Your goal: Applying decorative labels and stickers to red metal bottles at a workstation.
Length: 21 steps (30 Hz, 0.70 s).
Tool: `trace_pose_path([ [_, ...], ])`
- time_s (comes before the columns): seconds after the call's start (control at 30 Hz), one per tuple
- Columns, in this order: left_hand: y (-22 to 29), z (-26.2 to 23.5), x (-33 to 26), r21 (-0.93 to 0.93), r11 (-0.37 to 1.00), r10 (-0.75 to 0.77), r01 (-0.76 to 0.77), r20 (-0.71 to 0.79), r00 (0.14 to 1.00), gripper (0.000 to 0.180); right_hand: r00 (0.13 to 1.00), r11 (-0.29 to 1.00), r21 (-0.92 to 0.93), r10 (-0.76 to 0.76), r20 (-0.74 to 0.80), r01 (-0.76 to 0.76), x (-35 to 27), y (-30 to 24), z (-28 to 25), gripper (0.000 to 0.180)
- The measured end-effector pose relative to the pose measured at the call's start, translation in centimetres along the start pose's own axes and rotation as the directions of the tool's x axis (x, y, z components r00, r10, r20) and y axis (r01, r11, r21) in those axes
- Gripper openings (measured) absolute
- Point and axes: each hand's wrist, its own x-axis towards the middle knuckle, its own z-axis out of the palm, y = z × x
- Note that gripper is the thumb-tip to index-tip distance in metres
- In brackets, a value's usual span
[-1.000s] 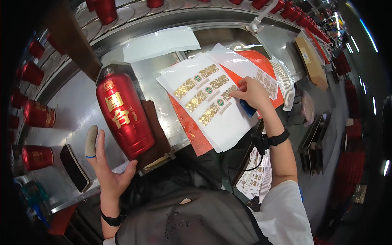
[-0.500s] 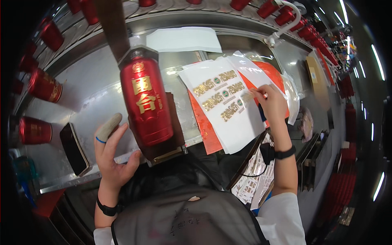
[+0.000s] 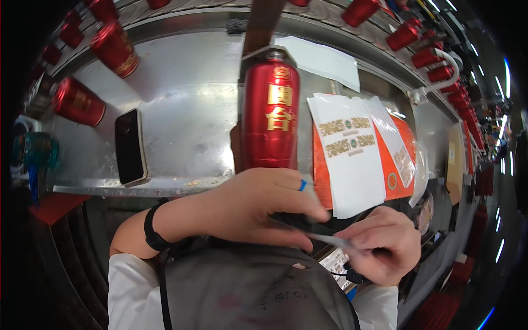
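My right hand [image 3: 385, 246], low at the right, pinches a thin whitish sticker strip [image 3: 336, 240] smeared by motion. My left hand [image 3: 269, 206] reaches across in front of me, thumb and fingers spread, with the strip's other end in the gap between them. Whether it touches the strip is hard to tell. Just beyond this hand lies a red bottle [image 3: 270, 115] with gold characters, its neck pointing away and its base hidden behind my hand. To its right is a white sticker sheet [image 3: 355, 170] with two rows of gold lettering, on an orange-red sheet [image 3: 320, 184].
A dark phone [image 3: 130, 146] lies on the metal table [image 3: 181, 93] at left, near red bottles [image 3: 78, 102]. More red bottles [image 3: 404, 33] stand along the conveyor at the back. White paper [image 3: 324, 60] and a white curved pipe [image 3: 445, 82] are beyond the sheets.
The third gold row has come off the sheet. My right hand has drawn back toward me with the strip, and my left hand has swung right to meet it. The view has shifted left.
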Motion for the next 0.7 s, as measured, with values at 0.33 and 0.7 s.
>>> trace_pose_path([
  [0.33,-0.1,-2.5,-5.7,-0.246,0.911,-0.411,0.332,-0.464,0.784,0.009,0.724,0.727,0.599,0.606,-0.329,-0.336,-0.1,4.3,4.8,0.014],
  [0.7,-3.0,-2.0,-6.1,-0.129,0.86,-0.452,0.494,-0.64,0.621,0.016,0.751,0.685,0.668,0.596,-0.285,-0.29,1.2,9.0,7.2,0.008],
])
